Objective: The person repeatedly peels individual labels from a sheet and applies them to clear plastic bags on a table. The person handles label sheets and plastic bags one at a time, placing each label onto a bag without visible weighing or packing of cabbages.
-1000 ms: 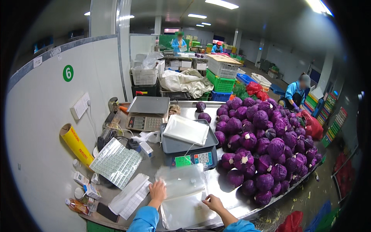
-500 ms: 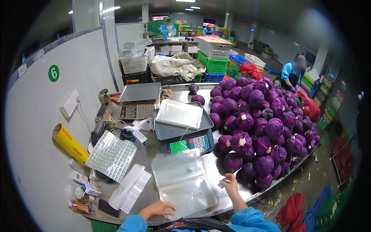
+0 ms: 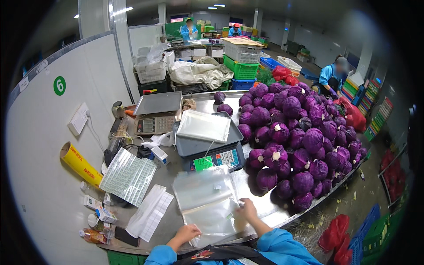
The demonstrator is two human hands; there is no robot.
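A stack of clear plastic bags lies on the metal table in front of me. My left hand is at its near left corner, thumb and fingers pinched on the bag edge. Over the right edge of the stack is my right hand, its thumb toward the far side and its other fingers smeared by motion. I cannot tell whether it grips the bag. Just beyond the stack stands a digital scale with a lit green display. More clear bags rest on its pan.
Purple cabbages are heaped along the table's right side. On the left are label sheets, white paper, a phone, a drink bottle and a second scale. A co-worker stands beyond the heap.
My right hand has moved down and left from above the bare metal to the bags' right edge. My left hand's fingers, spread before, have closed at the near left corner.
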